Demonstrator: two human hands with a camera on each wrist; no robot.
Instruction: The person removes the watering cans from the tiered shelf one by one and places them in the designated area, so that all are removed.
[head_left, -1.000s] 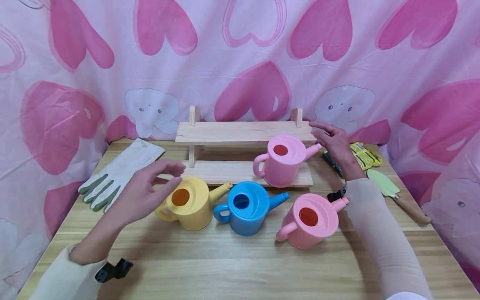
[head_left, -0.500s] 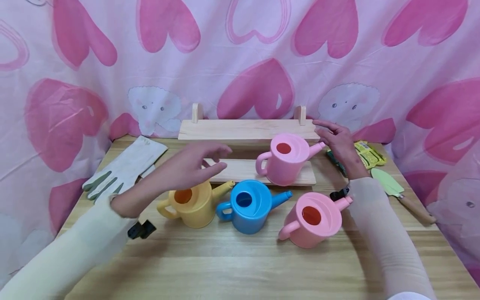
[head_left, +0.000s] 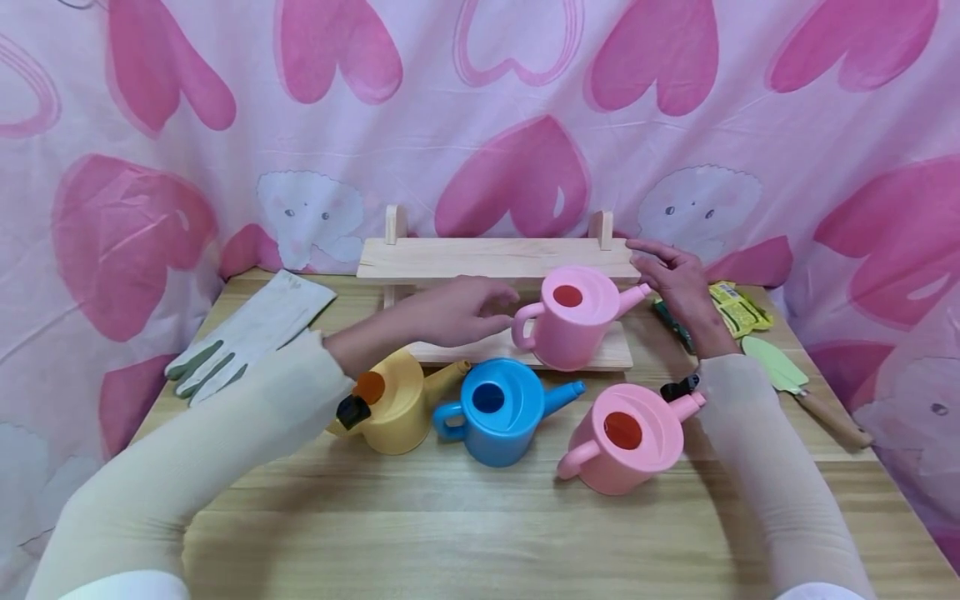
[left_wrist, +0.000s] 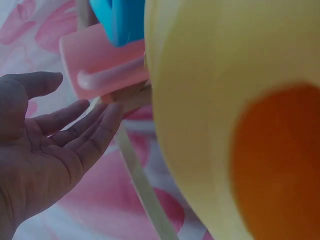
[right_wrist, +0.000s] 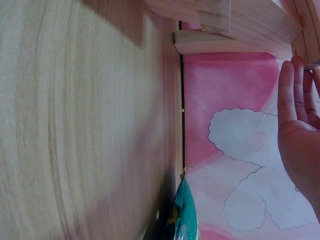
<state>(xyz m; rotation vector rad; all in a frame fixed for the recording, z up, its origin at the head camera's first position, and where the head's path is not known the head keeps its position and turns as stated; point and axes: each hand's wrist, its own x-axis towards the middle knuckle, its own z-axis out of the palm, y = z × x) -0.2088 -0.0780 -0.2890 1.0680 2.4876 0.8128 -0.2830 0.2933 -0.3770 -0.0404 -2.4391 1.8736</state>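
Observation:
My left hand [head_left: 463,310] reaches over the yellow watering can [head_left: 397,408], with its fingertips beside the handle of a pink watering can [head_left: 573,321] on the lower shelf board. In the left wrist view the fingers [left_wrist: 85,125] are spread and hold nothing; the yellow can fills the right side. My right hand [head_left: 678,287] is at the right end of the wooden shelf [head_left: 487,257], its fairly straight fingers against the upper board's end, as the right wrist view also shows. A blue watering can [head_left: 501,417] and a second pink watering can [head_left: 624,442] stand on the table.
White and green gloves [head_left: 258,329] lie at the table's left. On the right are a yellow packet [head_left: 738,308], a green packet [head_left: 673,323] and a trowel [head_left: 776,367] with a wooden handle. A heart-patterned curtain [head_left: 510,175] hangs behind the shelf.
My left hand has moved right, from beside the yellow watering can to the handle of the pink one on the shelf. The right hand has stayed at the shelf's end.

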